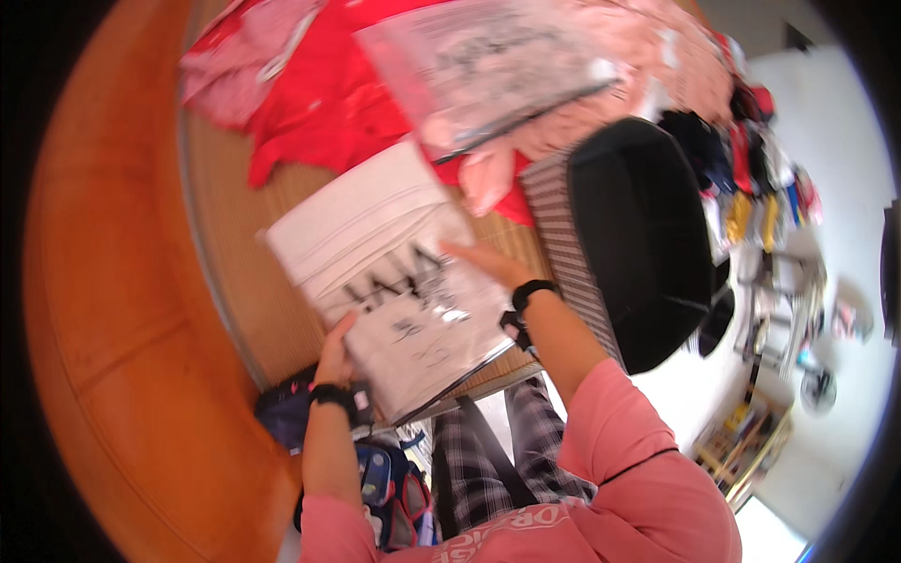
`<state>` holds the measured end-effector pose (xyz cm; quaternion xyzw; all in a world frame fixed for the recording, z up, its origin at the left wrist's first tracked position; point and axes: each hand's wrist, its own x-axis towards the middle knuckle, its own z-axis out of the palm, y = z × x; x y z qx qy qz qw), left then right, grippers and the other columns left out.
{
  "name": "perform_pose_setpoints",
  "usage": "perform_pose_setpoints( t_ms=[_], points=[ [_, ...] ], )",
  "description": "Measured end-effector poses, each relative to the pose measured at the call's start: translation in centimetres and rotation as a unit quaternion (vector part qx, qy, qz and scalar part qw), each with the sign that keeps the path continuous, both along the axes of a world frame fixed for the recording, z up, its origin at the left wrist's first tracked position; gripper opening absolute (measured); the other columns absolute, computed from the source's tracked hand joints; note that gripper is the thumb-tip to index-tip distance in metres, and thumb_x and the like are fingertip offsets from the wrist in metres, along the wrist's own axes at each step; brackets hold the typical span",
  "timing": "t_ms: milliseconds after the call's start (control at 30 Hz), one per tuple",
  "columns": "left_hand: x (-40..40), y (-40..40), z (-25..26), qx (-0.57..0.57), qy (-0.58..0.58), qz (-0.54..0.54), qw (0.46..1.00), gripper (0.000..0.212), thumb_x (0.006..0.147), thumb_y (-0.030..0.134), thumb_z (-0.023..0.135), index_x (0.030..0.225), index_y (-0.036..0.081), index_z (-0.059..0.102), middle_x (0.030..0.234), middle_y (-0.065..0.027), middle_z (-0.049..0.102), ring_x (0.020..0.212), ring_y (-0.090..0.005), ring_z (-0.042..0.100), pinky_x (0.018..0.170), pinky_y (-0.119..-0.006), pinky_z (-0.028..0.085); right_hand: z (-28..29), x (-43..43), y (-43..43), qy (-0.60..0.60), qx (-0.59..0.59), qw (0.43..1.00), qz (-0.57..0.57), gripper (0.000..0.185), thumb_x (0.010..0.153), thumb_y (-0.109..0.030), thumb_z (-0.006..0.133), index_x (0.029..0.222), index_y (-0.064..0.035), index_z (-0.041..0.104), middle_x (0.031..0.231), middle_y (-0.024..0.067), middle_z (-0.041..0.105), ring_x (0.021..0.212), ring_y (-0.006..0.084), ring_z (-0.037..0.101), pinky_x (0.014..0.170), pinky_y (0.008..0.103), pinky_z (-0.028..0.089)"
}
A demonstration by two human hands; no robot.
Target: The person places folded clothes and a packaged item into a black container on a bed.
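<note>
Both of my hands are on a clear plastic bag with pale folded cloth in it (394, 281); the bag bears black writing. My left hand (338, 355) grips its left edge, with the thumb on top and the other fingers hidden beneath. My right hand (486, 260) lies at its right edge, fingers reaching over the plastic. Beyond the bag, a red garment (317, 105) and a pink garment (693, 70) lie spread out. A second clear plastic bag (493, 63) rests on them. The picture is slightly blurred.
A black-lined box with striped sides (633, 246) stands at the right. An orange wooden panel (120, 281) curves along the left. Dark bags (387, 485) are below, near my legs. Clothes (746, 155) hang by the wall at the right.
</note>
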<state>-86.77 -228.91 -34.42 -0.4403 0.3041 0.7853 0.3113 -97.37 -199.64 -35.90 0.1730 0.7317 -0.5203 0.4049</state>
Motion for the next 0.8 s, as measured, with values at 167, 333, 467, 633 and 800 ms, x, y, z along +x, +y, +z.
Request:
perform_pose_setpoints(
  t_ms=[167,333,467,633,800],
  points=[
    [4.1,-1.5,4.0,-0.015,0.019,0.028,0.999,0.046,0.085,0.033,0.052,0.117,-0.001,0.051,0.116,-0.0142,0.057,0.105,-0.0277,0.055,0.095,-0.04,0.041,6.2,3.5,-1.3,-0.007,-0.086,0.994,0.066,0.066,0.069,-0.06,0.062,0.092,0.0012,0.067,0.091,0.0134,0.064,0.085,0.0203,0.057,0.076,0.0316,0.044],
    [10.8,1.8,11.6,-0.042,0.077,-0.035,0.996,0.053,0.087,0.037,0.045,0.126,0.0,0.043,0.123,-0.0152,0.051,0.112,-0.0303,0.049,0.097,-0.04,0.037,13.7,9.2,2.6,-0.04,-0.167,0.984,0.056,0.057,0.076,-0.051,0.061,0.09,0.0039,0.064,0.073,0.0073,0.06,0.061,0.0141,0.052,0.05,0.0287,0.04],
    [9.6,4.8,16.7,-0.055,0.112,-0.062,0.99,0.05,0.088,0.032,0.044,0.125,-0.002,0.042,0.12,-0.0161,0.052,0.109,-0.0295,0.051,0.094,-0.04,0.04,20.4,10.8,6.1,-0.066,-0.151,0.983,0.08,0.055,0.076,-0.049,0.061,0.092,0.0036,0.062,0.076,0.0078,0.06,0.06,0.0151,0.053,0.049,0.0295,0.041],
    [9.4,13.8,28.8,-0.15,0.186,-0.089,0.967,0.036,0.089,0.018,0.05,0.115,-0.006,0.046,0.108,-0.0159,0.058,0.097,-0.0251,0.059,0.083,-0.037,0.049,27.8,12.4,15.8,-0.01,-0.179,0.984,0.004,0.052,0.075,-0.046,0.064,0.097,0.0008,0.063,0.085,0.007,0.062,0.07,0.0149,0.056,0.057,0.0291,0.045],
    [6.3,23.2,29.8,-0.12,0.211,-0.158,0.957,0.036,0.088,0.02,0.054,0.115,-0.003,0.049,0.108,-0.0129,0.059,0.094,-0.0214,0.06,0.083,-0.034,0.049,33.0,12.4,26.6,0.056,-0.198,0.974,-0.094,0.045,0.077,-0.035,0.067,0.101,0.0021,0.062,0.084,0.0076,0.065,0.071,0.0134,0.06,0.066,0.027,0.048]
  ],
)
